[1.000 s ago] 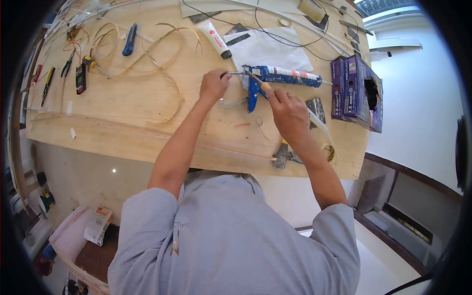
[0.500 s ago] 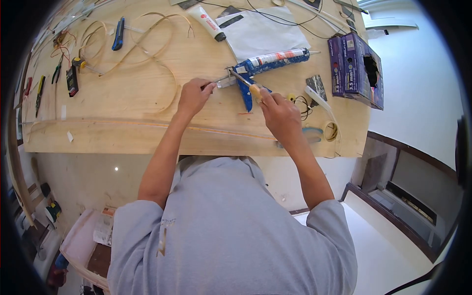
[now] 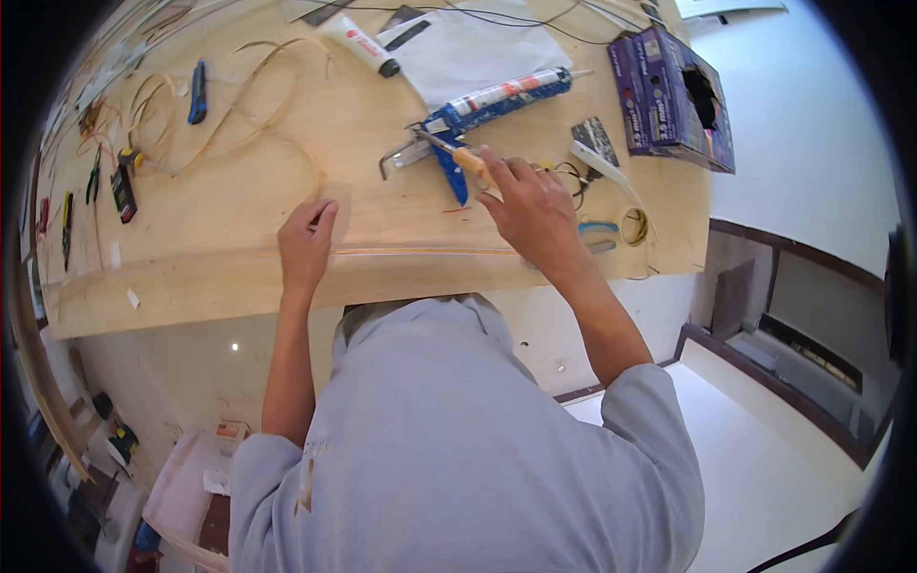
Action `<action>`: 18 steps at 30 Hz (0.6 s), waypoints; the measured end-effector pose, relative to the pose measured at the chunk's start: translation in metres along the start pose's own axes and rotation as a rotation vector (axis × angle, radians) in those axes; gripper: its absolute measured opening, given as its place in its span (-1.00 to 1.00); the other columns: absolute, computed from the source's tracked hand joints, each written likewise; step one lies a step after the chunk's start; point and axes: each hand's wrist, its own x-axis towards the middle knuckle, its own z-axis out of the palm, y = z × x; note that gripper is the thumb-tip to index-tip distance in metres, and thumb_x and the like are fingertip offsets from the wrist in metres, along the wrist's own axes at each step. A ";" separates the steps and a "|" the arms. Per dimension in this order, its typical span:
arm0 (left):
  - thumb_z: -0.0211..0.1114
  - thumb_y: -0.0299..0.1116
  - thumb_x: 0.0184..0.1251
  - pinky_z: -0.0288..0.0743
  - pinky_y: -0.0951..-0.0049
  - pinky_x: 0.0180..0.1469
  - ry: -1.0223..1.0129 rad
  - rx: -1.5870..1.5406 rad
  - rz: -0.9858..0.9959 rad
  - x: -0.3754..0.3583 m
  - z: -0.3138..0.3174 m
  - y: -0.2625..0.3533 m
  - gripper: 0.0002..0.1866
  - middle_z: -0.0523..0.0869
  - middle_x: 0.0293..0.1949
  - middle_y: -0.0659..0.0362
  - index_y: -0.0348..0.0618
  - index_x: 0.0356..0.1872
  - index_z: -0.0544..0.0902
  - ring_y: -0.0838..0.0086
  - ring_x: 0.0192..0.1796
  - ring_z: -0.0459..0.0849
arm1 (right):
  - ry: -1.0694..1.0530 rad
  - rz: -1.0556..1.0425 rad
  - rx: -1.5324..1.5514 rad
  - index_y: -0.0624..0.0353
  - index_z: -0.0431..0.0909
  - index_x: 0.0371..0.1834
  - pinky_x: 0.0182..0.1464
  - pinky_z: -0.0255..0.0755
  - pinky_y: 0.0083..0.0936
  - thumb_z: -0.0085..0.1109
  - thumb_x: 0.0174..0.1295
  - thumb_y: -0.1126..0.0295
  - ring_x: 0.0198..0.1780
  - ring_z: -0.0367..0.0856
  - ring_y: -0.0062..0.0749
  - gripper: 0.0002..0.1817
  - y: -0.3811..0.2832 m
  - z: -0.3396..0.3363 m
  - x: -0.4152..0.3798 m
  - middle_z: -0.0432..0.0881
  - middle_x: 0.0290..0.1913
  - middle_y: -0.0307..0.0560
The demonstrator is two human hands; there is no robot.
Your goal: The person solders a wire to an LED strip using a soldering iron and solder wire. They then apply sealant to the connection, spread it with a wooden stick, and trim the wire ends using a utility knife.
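Observation:
My right hand (image 3: 535,212) is closed around the wooden handle of a soldering iron (image 3: 470,162). The iron's metal shaft points up and left, across the trigger area of a blue caulking gun (image 3: 506,103) lying on the table. Over the front part of the table is my left hand (image 3: 306,244), its thumb and fingers pressed together. Whether anything is pinched there is too small to make out. A long thin strip (image 3: 420,251) runs along the table just by that hand. Blue-handled pliers (image 3: 598,227) lie beside my right wrist.
Purple cardboard boxes (image 3: 669,100) stand on the right of the wooden table (image 3: 220,277). A white tube (image 3: 358,46) and white paper (image 3: 487,57) lie at the back. On the left are a blue utility knife (image 3: 198,93), coiled strip (image 3: 258,72) and a multimeter (image 3: 123,194).
My left hand has moved from the caulking gun's rod end down and left towards the thin strip. The right hand keeps the soldering iron at the gun. The whole view has shifted slightly.

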 end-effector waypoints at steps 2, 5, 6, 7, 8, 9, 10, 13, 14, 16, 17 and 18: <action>0.34 -0.35 0.37 0.50 0.49 -0.25 -0.016 0.011 -0.075 -0.007 -0.004 -0.006 -0.79 0.73 -0.35 0.09 -0.31 -0.17 0.74 0.46 -0.36 0.63 | -0.004 0.027 0.080 0.08 0.54 0.19 -0.20 0.51 -0.21 0.32 0.22 0.24 -0.20 0.70 -0.14 -0.54 0.008 -0.003 0.000 0.65 -0.20 -0.01; 0.35 -0.36 0.37 0.51 0.49 -0.24 -0.019 -0.032 -0.068 -0.009 0.001 -0.011 -0.80 0.74 -0.34 0.09 -0.32 -0.17 0.74 0.47 -0.36 0.63 | 0.098 0.047 0.272 0.10 0.63 0.05 -0.22 0.51 -0.26 0.35 0.21 0.20 -0.24 0.70 -0.15 -0.62 0.031 0.003 0.014 0.67 -0.26 0.03; 0.35 -0.36 0.37 0.51 0.49 -0.24 -0.014 -0.055 -0.047 -0.011 0.002 -0.012 -0.80 0.75 -0.33 0.09 -0.32 -0.17 0.75 0.47 -0.36 0.63 | 0.061 0.085 0.361 0.12 0.65 -0.01 -0.26 0.50 -0.33 0.37 0.22 0.18 -0.30 0.67 -0.24 -0.65 0.037 0.001 0.022 0.68 -0.29 0.00; 0.35 -0.36 0.37 0.51 0.50 -0.24 -0.023 -0.044 -0.030 -0.010 0.005 -0.012 -0.80 0.75 -0.33 0.09 -0.32 -0.18 0.75 0.48 -0.35 0.63 | 0.024 0.123 0.450 0.14 0.67 -0.06 -0.29 0.48 -0.40 0.38 0.23 0.16 -0.36 0.65 -0.33 -0.67 0.040 -0.008 0.032 0.68 -0.33 -0.04; 0.35 -0.36 0.37 0.51 0.51 -0.24 -0.033 -0.034 -0.013 -0.009 0.009 -0.010 -0.80 0.75 -0.33 0.09 -0.32 -0.18 0.75 0.49 -0.35 0.63 | -0.015 0.161 0.539 0.15 0.69 -0.12 -0.32 0.46 -0.46 0.39 0.24 0.14 -0.41 0.63 -0.42 -0.68 0.041 -0.016 0.043 0.69 -0.37 -0.08; 0.35 -0.37 0.37 0.52 0.51 -0.24 -0.045 -0.024 0.005 -0.009 0.013 -0.007 -0.80 0.75 -0.33 0.08 -0.33 -0.18 0.75 0.49 -0.35 0.63 | -0.017 0.168 0.532 0.16 0.69 -0.13 -0.34 0.44 -0.49 0.40 0.23 0.13 -0.43 0.62 -0.46 -0.67 0.040 -0.023 0.052 0.68 -0.40 -0.08; 0.36 -0.37 0.36 0.52 0.50 -0.24 -0.060 -0.035 0.001 -0.009 0.015 0.002 -0.81 0.75 -0.34 0.07 -0.33 -0.18 0.75 0.49 -0.36 0.63 | -0.017 0.175 0.523 0.16 0.69 -0.14 -0.36 0.43 -0.52 0.40 0.23 0.12 -0.45 0.60 -0.49 -0.66 0.039 -0.030 0.061 0.67 -0.43 -0.08; 0.36 -0.38 0.35 0.51 0.48 -0.25 -0.070 -0.049 0.017 -0.009 0.020 0.011 -0.81 0.74 -0.35 0.07 -0.33 -0.18 0.75 0.48 -0.37 0.62 | 0.077 0.160 0.557 0.19 0.70 -0.21 -0.40 0.49 -0.56 0.43 0.18 0.06 -0.51 0.64 -0.49 -0.61 0.050 -0.017 0.085 0.67 -0.55 -0.11; 0.36 -0.39 0.35 0.51 0.48 -0.25 -0.071 -0.048 0.015 -0.010 0.021 0.012 -0.81 0.74 -0.35 0.07 -0.32 -0.18 0.75 0.48 -0.37 0.62 | 0.096 0.168 0.607 0.19 0.70 -0.22 -0.39 0.49 -0.56 0.45 0.16 0.03 -0.50 0.65 -0.52 -0.59 0.053 -0.014 0.092 0.68 -0.54 -0.13; 0.36 -0.39 0.35 0.51 0.48 -0.26 -0.075 -0.045 0.009 -0.013 0.021 0.012 -0.82 0.73 -0.36 0.08 -0.32 -0.18 0.75 0.48 -0.38 0.61 | 0.137 0.185 0.699 0.20 0.69 -0.24 -0.37 0.51 -0.59 0.49 0.08 -0.06 -0.47 0.65 -0.58 -0.50 0.058 -0.010 0.104 0.69 -0.53 -0.18; 0.36 -0.39 0.35 0.50 0.48 -0.26 -0.076 -0.041 0.006 -0.015 0.021 0.012 -0.82 0.73 -0.37 0.08 -0.32 -0.18 0.75 0.49 -0.39 0.61 | 0.147 0.187 0.686 0.21 0.69 -0.24 -0.37 0.51 -0.58 0.49 0.08 -0.07 -0.46 0.66 -0.56 -0.49 0.058 -0.010 0.108 0.70 -0.51 -0.17; 0.36 -0.39 0.35 0.50 0.49 -0.27 -0.077 -0.037 0.004 -0.017 0.021 0.011 -0.82 0.72 -0.38 0.08 -0.32 -0.18 0.75 0.49 -0.39 0.61 | 0.157 0.188 0.672 0.21 0.69 -0.24 -0.36 0.51 -0.58 0.49 0.07 -0.07 -0.46 0.66 -0.54 -0.48 0.056 -0.010 0.112 0.70 -0.49 -0.15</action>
